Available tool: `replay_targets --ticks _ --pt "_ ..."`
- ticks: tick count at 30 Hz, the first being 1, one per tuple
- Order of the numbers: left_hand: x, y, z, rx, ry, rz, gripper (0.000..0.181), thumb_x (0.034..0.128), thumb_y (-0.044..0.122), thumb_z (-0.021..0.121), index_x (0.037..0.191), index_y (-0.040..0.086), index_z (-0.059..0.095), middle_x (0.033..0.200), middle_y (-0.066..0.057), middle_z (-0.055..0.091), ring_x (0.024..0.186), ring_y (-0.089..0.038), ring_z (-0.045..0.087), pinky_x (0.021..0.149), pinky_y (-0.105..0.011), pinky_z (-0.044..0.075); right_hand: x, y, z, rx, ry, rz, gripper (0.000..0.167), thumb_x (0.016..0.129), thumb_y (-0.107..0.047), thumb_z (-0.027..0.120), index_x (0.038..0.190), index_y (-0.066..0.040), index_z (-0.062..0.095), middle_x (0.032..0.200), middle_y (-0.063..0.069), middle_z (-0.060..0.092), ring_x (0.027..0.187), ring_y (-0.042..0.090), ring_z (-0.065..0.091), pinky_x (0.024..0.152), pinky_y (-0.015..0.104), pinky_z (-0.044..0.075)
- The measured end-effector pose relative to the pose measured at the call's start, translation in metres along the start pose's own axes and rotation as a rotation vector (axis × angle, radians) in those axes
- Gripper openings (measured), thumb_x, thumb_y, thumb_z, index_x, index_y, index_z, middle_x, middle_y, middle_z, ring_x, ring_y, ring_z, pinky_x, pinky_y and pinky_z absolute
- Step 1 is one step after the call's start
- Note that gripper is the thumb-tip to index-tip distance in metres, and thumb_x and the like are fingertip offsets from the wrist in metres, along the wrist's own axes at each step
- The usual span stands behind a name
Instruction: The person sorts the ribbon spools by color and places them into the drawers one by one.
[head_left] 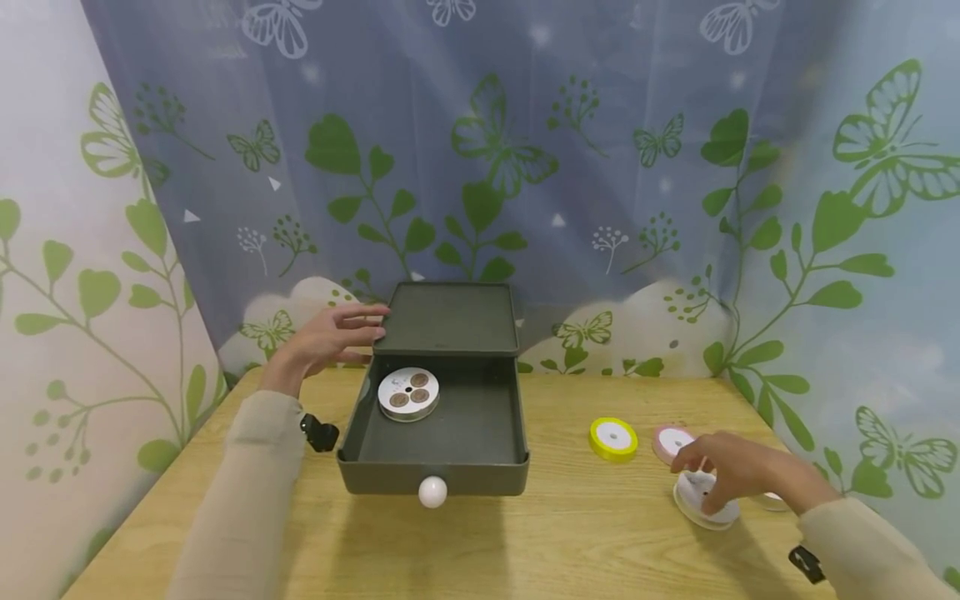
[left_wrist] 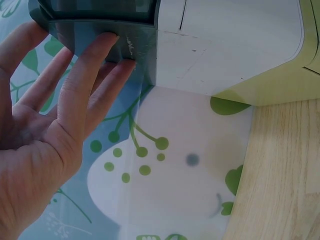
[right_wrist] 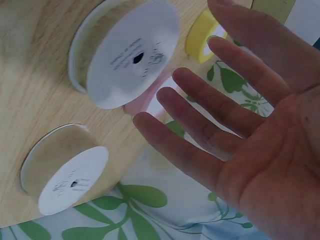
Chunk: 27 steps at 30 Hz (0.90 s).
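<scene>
From the head view, you sit before a wooden table (head_left: pixel 577 533) closed in by a butterfly-and-leaf curtain (head_left: pixel 600 167). A dark box (head_left: pixel 453 317) stands on it, its one drawer (head_left: pixel 472 429) pulled out toward you, with one white knob (head_left: pixel 432 492) on the front. In the drawer, at the back left, lies one spool with three brown discs on its face (head_left: pixel 408 395). Your left hand (head_left: pixel 326 337) touches the box's left side. On the table to the right you have four spools: a yellow spool (head_left: pixel 613 439), a pink spool (head_left: pixel 670 437), a white spool (head_left: pixel 691 500) beneath your right hand (head_left: pixel 738 467), and a partly hidden spool (head_left: pixel 772 502) behind your wrist. That makes five altogether.

From the left wrist, your fingers are spread and fairly straight, two fingertips against the dark side wall; nothing is gripped.

From the right wrist, your fingers are extended and hold nothing; you cannot tell here whether they touch a spool. All four table spools show: two with beige ribbon, then pink and yellow, both partly covered.
</scene>
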<state>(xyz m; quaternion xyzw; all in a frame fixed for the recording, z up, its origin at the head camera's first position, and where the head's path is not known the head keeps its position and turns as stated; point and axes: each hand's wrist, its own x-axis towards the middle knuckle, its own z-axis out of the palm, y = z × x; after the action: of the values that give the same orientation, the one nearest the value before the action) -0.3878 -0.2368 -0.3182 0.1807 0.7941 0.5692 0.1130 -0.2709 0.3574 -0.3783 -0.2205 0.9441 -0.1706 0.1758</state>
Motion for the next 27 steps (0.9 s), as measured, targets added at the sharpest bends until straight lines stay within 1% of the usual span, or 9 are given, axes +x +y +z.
replay_targets --ticks 6,9,12,13,15,17,19,22,27 --pt "0.0 0.0 -0.002 0.001 0.005 0.0 0.061 0.1045 0.018 0.063 0.16 0.008 0.038 0.167 -0.022 0.031 0.145 -0.041 0.042 0.098 -0.039 0.06 0.002 0.01 0.003 0.014 0.006 0.012 0.058 0.068 0.001 0.086 0.124 0.0 0.07 0.121 0.022 0.068 0.105 0.045 0.064 0.088 0.058 0.058" --pt "0.001 -0.001 -0.002 -0.004 0.007 0.004 0.061 0.1044 0.018 0.063 0.159 0.008 0.039 0.167 -0.021 0.032 0.144 -0.04 0.043 0.1 -0.042 0.06 0.003 0.014 0.006 0.025 0.006 0.012 0.065 0.066 0.003 0.088 0.128 0.004 0.067 0.127 0.026 0.066 0.108 0.049 0.063 0.091 0.061 0.057" --pt "0.002 -0.003 -0.002 -0.005 0.002 0.003 0.061 0.1045 0.019 0.063 0.159 0.008 0.039 0.167 -0.021 0.032 0.144 -0.04 0.044 0.103 -0.046 0.058 0.003 0.018 0.01 0.01 0.001 -0.007 0.07 0.064 0.003 0.09 0.13 0.005 0.066 0.13 0.027 0.064 0.109 0.049 0.063 0.09 0.06 0.057" --pt "0.002 -0.003 -0.001 -0.006 -0.001 0.001 0.061 0.1045 0.019 0.063 0.159 0.008 0.039 0.167 -0.021 0.031 0.144 -0.04 0.044 0.104 -0.048 0.057 0.003 0.02 0.012 -0.003 0.003 -0.016 0.071 0.063 0.002 0.09 0.13 0.004 0.066 0.129 0.026 0.065 0.109 0.047 0.063 0.09 0.057 0.058" --pt "0.002 -0.003 -0.001 -0.002 -0.003 0.001 0.061 0.1044 0.019 0.063 0.159 0.008 0.039 0.167 -0.021 0.031 0.144 -0.04 0.043 0.106 -0.051 0.056 0.003 0.023 0.015 -0.049 0.012 -0.038 0.069 0.062 -0.001 0.092 0.127 0.0 0.069 0.125 0.021 0.066 0.107 0.038 0.063 0.087 0.047 0.058" --pt "0.002 -0.002 0.0 -0.003 -0.003 0.004 0.061 0.1043 0.019 0.063 0.16 0.008 0.038 0.167 -0.021 0.031 0.145 -0.041 0.042 0.108 -0.054 0.054 0.003 0.025 0.017 -0.092 0.025 -0.046 0.065 0.061 -0.003 0.092 0.123 -0.007 0.071 0.121 0.013 0.066 0.105 0.027 0.061 0.084 0.035 0.055" --pt "0.001 -0.002 0.0 -0.004 -0.002 0.006 0.062 0.1044 0.019 0.063 0.16 0.008 0.038 0.167 -0.022 0.031 0.146 -0.042 0.041 0.108 -0.054 0.054 0.004 0.026 0.019 -0.117 0.037 -0.058 0.062 0.06 -0.005 0.092 0.118 -0.012 0.072 0.117 0.007 0.066 0.101 0.019 0.058 0.082 0.028 0.049" --pt "0.001 -0.001 -0.001 -0.005 -0.003 0.008 0.062 0.1045 0.018 0.062 0.16 0.007 0.037 0.167 -0.023 0.03 0.146 -0.043 0.041 0.107 -0.051 0.055 0.005 0.026 0.019 -0.117 0.041 -0.064 0.058 0.06 -0.005 0.093 0.113 -0.016 0.072 0.116 0.003 0.066 0.1 0.016 0.056 0.081 0.026 0.047" --pt "0.001 -0.002 -0.001 -0.001 -0.001 0.007 0.062 0.1043 0.018 0.063 0.16 0.006 0.037 0.166 -0.024 0.03 0.145 -0.042 0.042 0.104 -0.047 0.058 0.007 0.026 0.02 -0.103 0.038 -0.06 0.057 0.06 -0.004 0.093 0.111 -0.017 0.072 0.115 0.002 0.066 0.099 0.014 0.055 0.081 0.026 0.047"
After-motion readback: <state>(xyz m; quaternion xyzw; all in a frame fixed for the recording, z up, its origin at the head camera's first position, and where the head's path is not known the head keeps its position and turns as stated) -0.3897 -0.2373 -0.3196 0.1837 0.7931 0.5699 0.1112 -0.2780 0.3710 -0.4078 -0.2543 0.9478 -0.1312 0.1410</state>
